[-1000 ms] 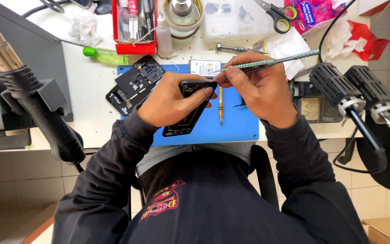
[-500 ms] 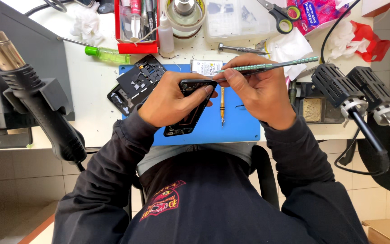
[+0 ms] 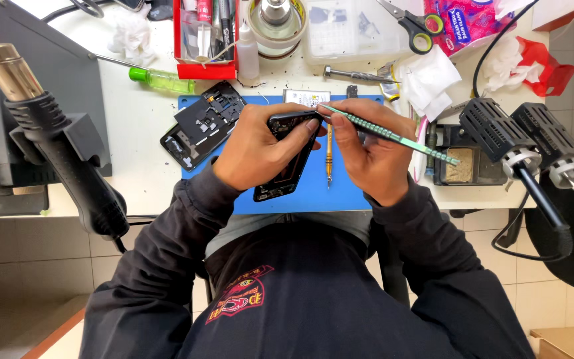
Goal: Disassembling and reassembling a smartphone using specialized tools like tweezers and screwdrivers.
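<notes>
1. The left hand (image 3: 257,149) is curling over a black phone body (image 3: 289,169) above the blue mat (image 3: 340,193), fingers wrapped round its upper end; the hand is covering most of the phone, so only the top edge and lower half are showing.
2. The right hand (image 3: 372,156) is pinching a long green-patterned tool (image 3: 393,136) between thumb and fingers, its tip resting at the phone's top edge; what the tip is touching is too small to make out.
3. A yellow-handled screwdriver (image 3: 329,153) is lying on the mat between the hands, partly hidden.
4. A separate black phone frame (image 3: 204,123) is lying at the mat's left corner.
5. A hot-air gun (image 3: 54,143) is hanging at the left, and two black soldering handles (image 3: 519,143) are sitting at the right.
</notes>
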